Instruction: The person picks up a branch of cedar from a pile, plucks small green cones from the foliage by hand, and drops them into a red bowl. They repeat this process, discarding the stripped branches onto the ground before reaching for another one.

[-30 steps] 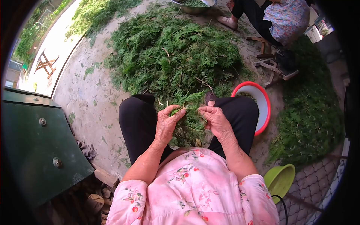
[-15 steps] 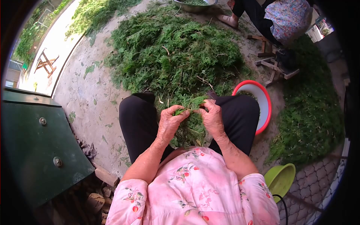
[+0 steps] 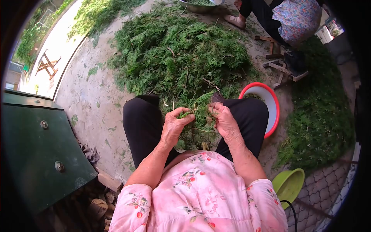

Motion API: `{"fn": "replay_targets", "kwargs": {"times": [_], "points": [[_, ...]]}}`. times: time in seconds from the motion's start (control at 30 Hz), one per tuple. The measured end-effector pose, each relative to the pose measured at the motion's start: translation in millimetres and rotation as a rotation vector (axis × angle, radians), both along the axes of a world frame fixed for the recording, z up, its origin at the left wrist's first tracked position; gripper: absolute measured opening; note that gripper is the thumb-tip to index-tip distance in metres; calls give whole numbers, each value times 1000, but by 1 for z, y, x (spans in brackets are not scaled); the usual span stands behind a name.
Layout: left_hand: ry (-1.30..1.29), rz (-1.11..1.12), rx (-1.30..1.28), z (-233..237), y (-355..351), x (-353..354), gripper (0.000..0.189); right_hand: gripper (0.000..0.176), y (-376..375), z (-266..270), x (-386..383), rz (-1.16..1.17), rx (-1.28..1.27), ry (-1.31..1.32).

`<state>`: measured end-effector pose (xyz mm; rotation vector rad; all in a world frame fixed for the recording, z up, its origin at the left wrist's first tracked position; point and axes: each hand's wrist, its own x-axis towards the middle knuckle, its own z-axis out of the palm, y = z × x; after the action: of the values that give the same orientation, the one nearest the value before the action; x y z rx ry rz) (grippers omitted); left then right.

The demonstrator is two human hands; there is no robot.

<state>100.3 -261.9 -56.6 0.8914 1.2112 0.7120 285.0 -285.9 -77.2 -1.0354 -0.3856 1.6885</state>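
Between my knees, a green sprig point(image 3: 201, 111) hangs between both hands. My left hand point(image 3: 177, 121) pinches the sprig at its left side, thumb against fingers. Close by on the right, my right hand point(image 3: 223, 119) has thumb and fingers pressed together at the sprig's right edge; what lies between those fingertips is too small to make out. A large heap of green cuttings point(image 3: 181, 54) spreads on the ground beyond my knees. Beside my right knee stands a white basin with a red rim point(image 3: 275, 112), with some green bits inside.
Another person point(image 3: 295, 19) sits at the upper right near wooden stools point(image 3: 284, 71). A metal bowl point(image 3: 201, 7) stands at the top. More greenery point(image 3: 319, 120) lies on the right, a lime-green basin point(image 3: 290, 185) at lower right, and a dark green box point(image 3: 42, 154) on the left.
My right hand has moved slightly right and down, away from my left hand. The sprig between them now stands more upright and shows more fully.
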Motion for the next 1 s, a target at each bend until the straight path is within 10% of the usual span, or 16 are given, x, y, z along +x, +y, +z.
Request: {"fn": "replay_targets", "kwargs": {"times": [0.33,0.67,1.0], "points": [[-90,-6,17,-3,-1,1,15,20,2,11,-10,202,80,-392],[-160,-101,-159,-2,2,-1,17,18,-1,1,-14,79,118,-182],[-16,-94,31,-6,-2,2,9,13,-5,3,-24,67,444,-962]]}}
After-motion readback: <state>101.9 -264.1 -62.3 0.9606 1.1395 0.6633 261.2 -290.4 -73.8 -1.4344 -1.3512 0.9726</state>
